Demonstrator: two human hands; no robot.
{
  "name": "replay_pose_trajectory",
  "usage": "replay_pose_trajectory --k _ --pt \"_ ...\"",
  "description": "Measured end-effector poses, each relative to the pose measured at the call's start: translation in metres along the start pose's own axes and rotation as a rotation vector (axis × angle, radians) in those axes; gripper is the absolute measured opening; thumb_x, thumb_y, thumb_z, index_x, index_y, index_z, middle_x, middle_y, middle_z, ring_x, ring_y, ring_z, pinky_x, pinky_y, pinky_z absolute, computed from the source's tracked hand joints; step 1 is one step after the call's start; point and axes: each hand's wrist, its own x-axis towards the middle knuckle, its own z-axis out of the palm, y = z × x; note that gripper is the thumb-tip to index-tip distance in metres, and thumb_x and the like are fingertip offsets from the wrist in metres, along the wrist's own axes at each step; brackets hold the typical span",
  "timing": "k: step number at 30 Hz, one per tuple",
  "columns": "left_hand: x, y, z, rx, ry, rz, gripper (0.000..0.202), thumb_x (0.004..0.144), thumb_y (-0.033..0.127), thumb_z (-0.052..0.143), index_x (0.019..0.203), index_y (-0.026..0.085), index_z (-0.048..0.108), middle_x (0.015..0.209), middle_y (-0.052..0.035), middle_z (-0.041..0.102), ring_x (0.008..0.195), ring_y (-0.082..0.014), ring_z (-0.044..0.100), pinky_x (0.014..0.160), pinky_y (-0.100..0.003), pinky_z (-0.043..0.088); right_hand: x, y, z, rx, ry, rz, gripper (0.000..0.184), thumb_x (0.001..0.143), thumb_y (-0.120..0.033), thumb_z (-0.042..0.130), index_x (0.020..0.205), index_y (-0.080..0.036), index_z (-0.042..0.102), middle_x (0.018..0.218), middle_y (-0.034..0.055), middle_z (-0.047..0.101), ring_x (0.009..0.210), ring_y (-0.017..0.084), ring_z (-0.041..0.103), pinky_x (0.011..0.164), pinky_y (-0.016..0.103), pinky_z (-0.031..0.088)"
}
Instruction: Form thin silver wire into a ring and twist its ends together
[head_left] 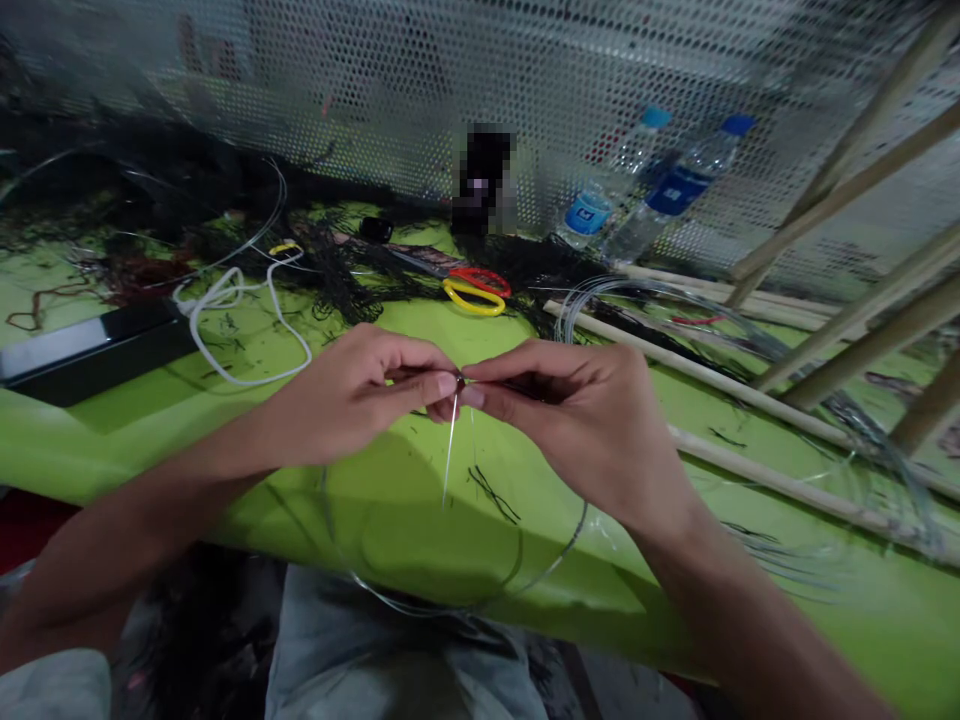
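In the middle of the head view, my left hand (367, 395) and my right hand (585, 410) meet, each closed in a pinch. Between the fingertips is a tiny dark spot where ends of a thin wire (551, 572) come together. From there the wire hangs as a wide loop below the hands, over the table edge and my lap. One straight silvery end (449, 455) points down from the pinch. My fingers partly hide the join, so I cannot make out how the ends are crossed or fastened.
Scissors (474, 290) with red and yellow handles lie beyond the hands on the green table (420, 325). A white cord (281, 378) and dark box (97, 350) are left. Coiled wire (600, 290), wooden sticks (810, 440), water bottles (675, 190) and black strands (345, 270) surround.
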Motion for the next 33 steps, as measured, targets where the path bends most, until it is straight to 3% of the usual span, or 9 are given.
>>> replay_pose_trajectory --k 4,7,15,20,22,24,28,33 --pt "0.002 -0.004 0.005 0.225 0.119 0.093 0.028 0.101 0.035 0.056 0.088 0.018 0.074 0.071 0.0034 0.07 0.06 -0.0088 0.058 0.057 -0.02 0.037 0.006 0.008 -0.005 0.087 -0.073 0.016 0.009 0.082 -0.025 0.085 0.091 -0.024 0.085 0.081 -0.0011 0.081 0.072 0.014 0.071 0.067 0.025 0.055" --pt "0.001 -0.005 0.008 0.292 0.147 0.16 0.028 0.103 0.032 0.053 0.087 0.018 0.072 0.071 0.005 0.069 0.061 -0.0072 0.058 0.059 -0.02 0.037 0.008 0.011 -0.007 0.12 -0.089 0.024 0.009 0.082 -0.023 0.085 0.092 -0.023 0.085 0.078 -0.0021 0.079 0.069 0.011 0.067 0.065 0.023 0.053" --pt "0.0 -0.004 0.009 0.316 0.102 0.174 0.03 0.104 0.033 0.052 0.085 0.017 0.068 0.066 0.0071 0.062 0.058 -0.0059 0.054 0.058 -0.021 0.035 0.009 0.01 -0.011 0.083 -0.157 -0.002 0.011 0.083 -0.023 0.084 0.094 -0.021 0.084 0.082 -0.0007 0.08 0.074 0.013 0.069 0.067 0.024 0.052" --pt "0.0 -0.005 0.011 0.269 0.064 0.136 0.033 0.104 0.034 0.05 0.081 0.017 0.065 0.062 0.0072 0.058 0.057 -0.0056 0.051 0.057 -0.022 0.033 0.005 0.005 -0.012 -0.146 -0.142 -0.093 0.007 0.085 -0.017 0.079 0.087 -0.022 0.083 0.078 -0.0026 0.08 0.07 0.014 0.072 0.063 0.025 0.052" --pt "-0.001 -0.005 0.011 0.254 0.065 0.119 0.034 0.104 0.035 0.049 0.08 0.017 0.065 0.061 0.007 0.056 0.054 -0.006 0.048 0.055 -0.022 0.032 0.002 0.004 -0.011 -0.308 -0.08 -0.195 0.01 0.087 -0.014 0.077 0.087 -0.023 0.083 0.079 -0.0033 0.081 0.069 0.014 0.073 0.063 0.025 0.052" --pt "-0.002 -0.004 0.01 0.235 0.063 0.095 0.036 0.104 0.037 0.048 0.079 0.018 0.065 0.058 0.0067 0.053 0.052 -0.0068 0.044 0.052 -0.023 0.031 -0.001 0.004 -0.01 -0.48 -0.026 -0.385 0.012 0.092 -0.013 0.073 0.089 -0.023 0.081 0.081 -0.0025 0.081 0.07 0.014 0.074 0.064 0.025 0.053" --pt "-0.005 -0.003 0.008 0.236 0.074 0.089 0.038 0.104 0.039 0.048 0.078 0.018 0.066 0.058 0.0061 0.054 0.05 -0.0071 0.044 0.051 -0.024 0.031 -0.004 0.008 -0.013 -0.791 -0.053 -0.766 0.018 0.1 -0.013 0.063 0.091 -0.019 0.077 0.085 0.0013 0.079 0.077 0.014 0.072 0.07 0.027 0.055" --pt "-0.004 -0.004 0.009 0.224 0.05 0.129 0.033 0.103 0.029 0.05 0.075 0.017 0.065 0.06 0.0061 0.059 0.053 -0.0062 0.051 0.053 -0.021 0.034 -0.006 0.015 -0.01 -1.097 -0.007 -1.004 0.027 0.1 -0.012 0.06 0.076 -0.018 0.071 0.071 0.0018 0.072 0.064 0.014 0.064 0.061 0.028 0.052"
